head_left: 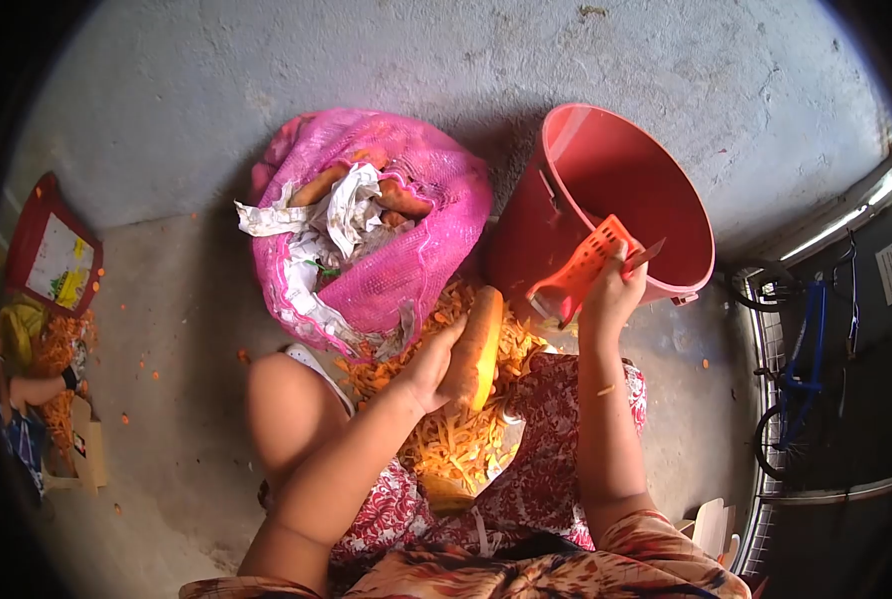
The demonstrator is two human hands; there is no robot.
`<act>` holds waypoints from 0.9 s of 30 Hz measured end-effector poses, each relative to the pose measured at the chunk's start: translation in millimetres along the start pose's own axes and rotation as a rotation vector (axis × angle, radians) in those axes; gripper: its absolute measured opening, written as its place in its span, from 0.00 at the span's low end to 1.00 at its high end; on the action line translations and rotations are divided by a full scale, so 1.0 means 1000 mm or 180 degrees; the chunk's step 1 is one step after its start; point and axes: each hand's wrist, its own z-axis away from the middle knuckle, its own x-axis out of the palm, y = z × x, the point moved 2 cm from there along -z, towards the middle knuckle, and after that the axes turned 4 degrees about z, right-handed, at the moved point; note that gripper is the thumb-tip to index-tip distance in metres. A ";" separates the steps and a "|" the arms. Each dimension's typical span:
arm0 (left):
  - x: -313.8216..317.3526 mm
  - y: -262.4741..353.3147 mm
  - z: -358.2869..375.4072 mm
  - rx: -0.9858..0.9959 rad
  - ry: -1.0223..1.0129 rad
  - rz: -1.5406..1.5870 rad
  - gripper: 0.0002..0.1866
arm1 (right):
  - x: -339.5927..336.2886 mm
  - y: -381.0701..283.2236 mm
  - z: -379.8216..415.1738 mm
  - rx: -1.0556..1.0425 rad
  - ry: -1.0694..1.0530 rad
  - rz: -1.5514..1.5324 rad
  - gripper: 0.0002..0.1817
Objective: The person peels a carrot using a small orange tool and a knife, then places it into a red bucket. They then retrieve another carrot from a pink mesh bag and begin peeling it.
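Note:
My left hand (pixel 431 369) is wrapped around a thick carrot (pixel 476 349), tilted upward, with a paler, brighter peeled strip along one side. To its right, my right hand (pixel 614 290) is closed around an orange plastic tool with rows of holes (pixel 591 262), which looks like a peeler. A short knife blade (pixel 646 257) sticks out from the same hand. Both tools are near the front rim of a red bucket (pixel 521 215), apart from the carrot. Below my hands, between my legs, lies a heap of orange peelings (pixel 456 449).
A pink mesh sack (pixel 391 290) with brownish-orange carrots (pixel 401 198) and crumpled paper (pixel 351 210) stands against the wall. At far left are another person's arm (pixel 41 389), more peelings (pixel 61 344) and a red container (pixel 66 240). A blue bicycle (pixel 804 349) is at right.

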 end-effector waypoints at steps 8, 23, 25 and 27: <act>0.002 0.002 -0.007 0.0032 -0.0343 0.0349 0.20 | 0.011 -0.037 0.076 0.0688 -0.1172 -0.0357 0.09; 0.005 -0.003 0.001 -0.0401 -0.0943 -0.0402 0.22 | 0.008 0.015 0.048 0.0217 -0.0797 0.0157 0.07; 0.006 -0.006 0.002 -0.0410 -0.0801 -0.0480 0.22 | 0.011 0.019 0.013 -0.0021 -0.0276 0.0640 0.08; 0.003 -0.008 0.000 -0.0454 -0.0631 -0.0468 0.23 | 0.008 0.026 -0.006 -0.0065 0.0136 0.0796 0.08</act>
